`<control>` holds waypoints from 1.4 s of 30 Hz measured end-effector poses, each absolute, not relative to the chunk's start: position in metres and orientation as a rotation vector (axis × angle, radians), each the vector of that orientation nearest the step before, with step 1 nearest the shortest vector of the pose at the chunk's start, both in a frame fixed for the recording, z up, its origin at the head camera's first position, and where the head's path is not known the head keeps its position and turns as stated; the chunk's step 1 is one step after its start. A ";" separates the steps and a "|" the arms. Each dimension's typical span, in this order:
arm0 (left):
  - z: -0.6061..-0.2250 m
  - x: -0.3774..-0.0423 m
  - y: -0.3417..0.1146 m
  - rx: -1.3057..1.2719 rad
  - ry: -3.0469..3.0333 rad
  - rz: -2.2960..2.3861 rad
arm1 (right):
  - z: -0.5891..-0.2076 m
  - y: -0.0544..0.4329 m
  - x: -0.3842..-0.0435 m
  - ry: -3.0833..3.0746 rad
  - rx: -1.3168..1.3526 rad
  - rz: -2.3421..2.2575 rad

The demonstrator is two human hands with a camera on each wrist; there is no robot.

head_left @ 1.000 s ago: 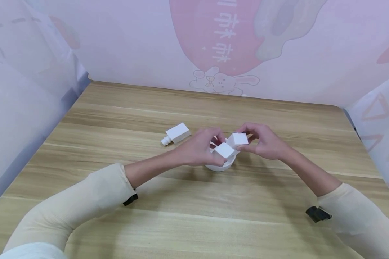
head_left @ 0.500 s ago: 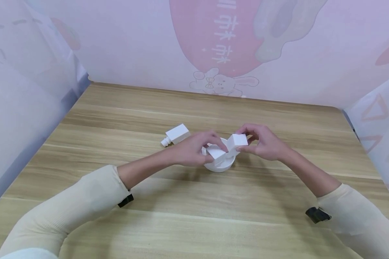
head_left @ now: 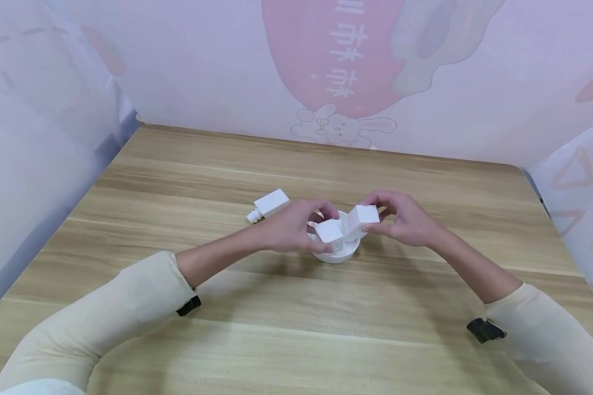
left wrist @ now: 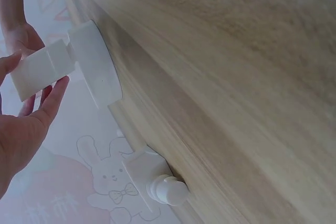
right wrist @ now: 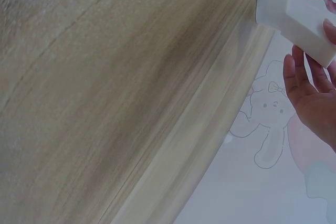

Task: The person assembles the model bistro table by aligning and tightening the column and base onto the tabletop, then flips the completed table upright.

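My left hand (head_left: 291, 227) pinches a white square-section block (head_left: 329, 233) between thumb and fingers. This block stands over the left part of a round white base (head_left: 337, 258), and in the left wrist view a narrower neck shows between the block (left wrist: 42, 69) and the base (left wrist: 95, 64). On the base's right side a second white block (head_left: 365, 215) leans outward, held by the thumb and fingers of my right hand (head_left: 405, 219). In the right wrist view, fingers of the right hand (right wrist: 315, 106) lie along the lower face of that block (right wrist: 311, 35).
Left of the base, a similar white block (head_left: 273, 203) lies on its side on the wooden table (head_left: 296, 340), its ridged neck (left wrist: 170, 190) facing the left wrist camera. A pale wall with printed rabbits (head_left: 341, 127) rises behind the table's back edge.
My left hand has shifted slightly left with its block, which now stands apart from the right block; its fingers have regripped. The right hand and its block have barely moved.
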State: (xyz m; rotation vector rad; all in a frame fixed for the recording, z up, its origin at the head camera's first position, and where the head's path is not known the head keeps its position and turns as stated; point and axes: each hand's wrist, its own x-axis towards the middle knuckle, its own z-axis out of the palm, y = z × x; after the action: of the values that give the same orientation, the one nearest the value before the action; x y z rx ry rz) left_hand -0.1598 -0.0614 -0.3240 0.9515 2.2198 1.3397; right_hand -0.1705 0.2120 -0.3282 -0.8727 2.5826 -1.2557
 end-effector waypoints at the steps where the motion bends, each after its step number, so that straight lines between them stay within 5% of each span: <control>1: -0.324 -0.161 -0.062 0.944 2.212 1.347 | -0.328 0.212 -0.171 2.582 -0.873 -1.255; 8: -0.324 -0.170 -0.068 1.080 2.190 1.330 | -0.328 0.211 -0.173 2.587 -0.884 -1.240; 26: -0.323 -0.164 -0.059 0.802 2.206 1.434 | -0.325 0.209 -0.172 2.579 -0.857 -1.241; 42: -0.320 -0.168 -0.055 0.901 2.174 1.366 | -0.325 0.209 -0.173 2.583 -0.844 -1.222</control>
State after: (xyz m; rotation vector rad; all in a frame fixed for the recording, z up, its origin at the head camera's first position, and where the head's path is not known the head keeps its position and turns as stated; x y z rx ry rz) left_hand -0.1685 -0.0555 -0.3204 0.9007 2.1738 1.3661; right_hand -0.1732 0.2086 -0.3252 -0.8437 2.5835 -1.2224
